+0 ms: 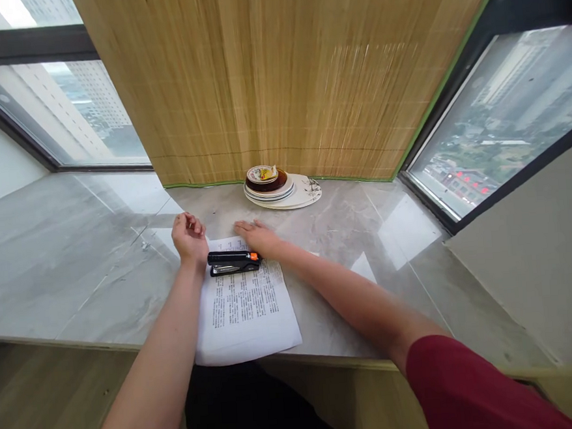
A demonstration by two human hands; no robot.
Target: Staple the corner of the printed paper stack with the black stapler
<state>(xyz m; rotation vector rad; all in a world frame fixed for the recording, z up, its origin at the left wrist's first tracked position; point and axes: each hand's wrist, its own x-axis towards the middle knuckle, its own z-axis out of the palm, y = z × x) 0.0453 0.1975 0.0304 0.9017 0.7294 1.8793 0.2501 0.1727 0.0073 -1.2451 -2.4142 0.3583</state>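
Note:
A stack of printed sheets (248, 338) lies on the grey stone ledge in front of me, its near edge hanging slightly over the ledge's front. On its upper part sits a black stapler (233, 258) with an orange tip pointing right. To the left of the stapler, my left hand (189, 237) rests palm upward with loosely curled fingers and nothing visible in them. My right hand (261, 238) lies flat, fingers stretched out, at the top right corner of the sheets, just beyond the stapler's orange end.
Against the bamboo blind (277, 84) at the back stands a pile of plates (268, 191) with a small yellow packet (267, 173) on top. An oval white platter (306, 190) lies under the pile. Windows flank the stone ledge (97, 254) on both sides.

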